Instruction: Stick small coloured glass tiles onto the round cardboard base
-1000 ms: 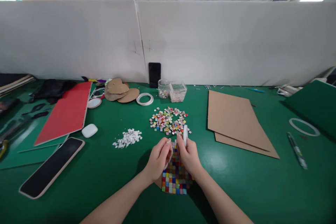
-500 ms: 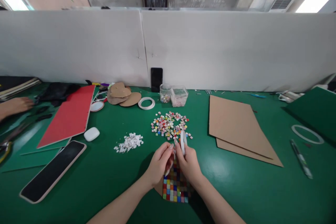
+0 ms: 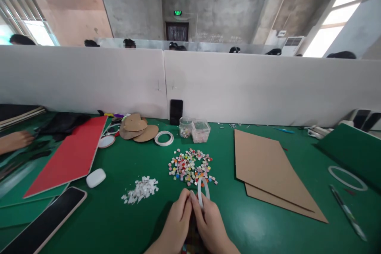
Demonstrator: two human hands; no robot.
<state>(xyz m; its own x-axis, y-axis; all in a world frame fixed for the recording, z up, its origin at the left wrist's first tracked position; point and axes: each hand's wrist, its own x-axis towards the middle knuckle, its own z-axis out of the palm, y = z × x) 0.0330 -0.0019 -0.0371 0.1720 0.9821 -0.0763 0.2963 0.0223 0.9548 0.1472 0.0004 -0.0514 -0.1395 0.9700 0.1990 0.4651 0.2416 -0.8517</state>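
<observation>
My right hand [image 3: 212, 226] is closed on a thin white tape roll [image 3: 203, 188], held upright near the bottom middle of the view. My left hand [image 3: 175, 226] pinches at the roll's edge, fingertips pressed against the right hand's; what it holds is too small to make out. Beneath both hands lies a mosaic board of coloured tiles [image 3: 192, 242], mostly hidden. Just beyond the hands sits a loose heap of coloured tiles [image 3: 189, 164], and to its left a small pile of white scraps [image 3: 139, 189].
Brown cardboard sheets [image 3: 268, 170] lie to the right, a red board [image 3: 68, 154], a white case [image 3: 95, 177] and a phone [image 3: 44, 222] to the left. Two clear tubs [image 3: 195, 129] and a tape ring [image 3: 164, 138] stand by the white divider. Another person's hand [image 3: 14, 141] rests far left.
The camera has tilted upward, so my hands and the tiled board have slid to the bottom edge. My fingers have closed together on the tape roll.
</observation>
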